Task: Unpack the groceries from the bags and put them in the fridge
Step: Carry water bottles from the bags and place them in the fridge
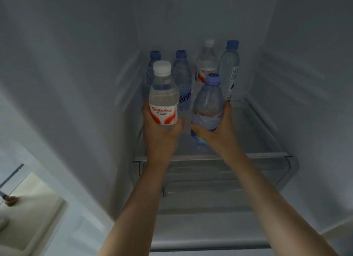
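Both arms reached into the open fridge [76, 84], each hand wrapped around a water bottle held above the front part of a glass shelf [257, 133]. The left hand [160, 133] gripped a white-capped Wahaha bottle [163, 95] low on its body, the thumb curled round the right side just below the red-and-white label, the bottle upright and lifted clear of the shelf. The right hand [215, 129] held a blue-capped bottle [208, 103] round its lower half, fingers closed on the far side and the thumb across the front; this bottle leaned slightly to the left at its base. The two held bottles sat near each other with a narrow gap between them.

Behind them four more bottles stood upright at the back of the same shelf. From the left: a blue-capped bottle at the back left [153, 64], mostly hidden behind the Wahaha bottle; a second blue-capped bottle with blue lettering [181, 78]; another white-capped Wahaha bottle at the back [206, 63], its red label showing above the right-hand bottle's cap; and a taller smooth bottle with a blue cap [230, 68] near the right wall. Whether any of these touched one another could not be told.

Below the shelf's front edge further shelves [200, 181] showed between the forearms. At the lower left, outside the fridge, a pale surface [32, 213] was visible, blurred.
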A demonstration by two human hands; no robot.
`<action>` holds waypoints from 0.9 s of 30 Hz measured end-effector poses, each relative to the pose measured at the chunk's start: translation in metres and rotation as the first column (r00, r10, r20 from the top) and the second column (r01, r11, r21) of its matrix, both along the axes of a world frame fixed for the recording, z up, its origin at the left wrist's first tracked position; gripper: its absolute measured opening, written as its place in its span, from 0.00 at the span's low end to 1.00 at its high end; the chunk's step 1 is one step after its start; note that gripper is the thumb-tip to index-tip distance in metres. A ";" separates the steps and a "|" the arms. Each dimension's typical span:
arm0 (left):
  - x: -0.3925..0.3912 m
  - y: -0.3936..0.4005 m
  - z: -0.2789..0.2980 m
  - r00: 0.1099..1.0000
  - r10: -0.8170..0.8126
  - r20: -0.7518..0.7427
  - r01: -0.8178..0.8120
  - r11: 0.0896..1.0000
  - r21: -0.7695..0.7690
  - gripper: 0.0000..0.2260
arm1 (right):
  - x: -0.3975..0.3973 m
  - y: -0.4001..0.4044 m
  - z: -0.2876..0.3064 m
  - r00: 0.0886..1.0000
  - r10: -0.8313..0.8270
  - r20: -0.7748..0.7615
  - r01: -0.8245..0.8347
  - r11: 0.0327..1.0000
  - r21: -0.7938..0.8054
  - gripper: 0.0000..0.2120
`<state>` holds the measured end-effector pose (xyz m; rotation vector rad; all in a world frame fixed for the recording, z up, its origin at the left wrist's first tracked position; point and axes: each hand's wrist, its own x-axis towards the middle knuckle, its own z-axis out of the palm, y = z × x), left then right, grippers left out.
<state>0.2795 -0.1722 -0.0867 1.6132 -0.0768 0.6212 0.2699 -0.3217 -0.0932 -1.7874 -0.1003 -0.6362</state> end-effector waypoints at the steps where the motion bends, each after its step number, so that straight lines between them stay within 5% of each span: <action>1: -0.001 0.004 -0.003 1.000 -0.006 -0.007 0.007 0.999 0.051 0.33 | -0.005 0.000 -0.003 1.000 -0.002 -0.019 0.001 0.999 -0.036 0.37; 4: -0.005 0.019 -0.018 1.000 -0.009 -0.012 0.011 0.969 0.246 0.26 | -0.021 0.001 -0.015 0.990 -0.124 -0.063 0.109 0.973 -0.202 0.38; 6: -0.009 0.024 -0.024 0.997 -0.056 -0.056 0.068 0.970 0.232 0.28 | -0.025 0.002 -0.017 0.985 -0.159 -0.061 0.139 0.958 -0.253 0.38; 12: 0.006 0.016 -0.030 0.995 0.053 -0.080 -0.028 0.959 0.282 0.38 | 0.005 0.007 -0.003 0.984 -0.031 -0.173 -0.006 0.978 -0.208 0.36; 27: 0.083 0.004 -0.018 0.958 0.277 -0.076 -0.236 0.909 0.343 0.38 | 0.090 0.022 0.003 0.973 0.084 -0.215 -0.139 0.957 -0.253 0.36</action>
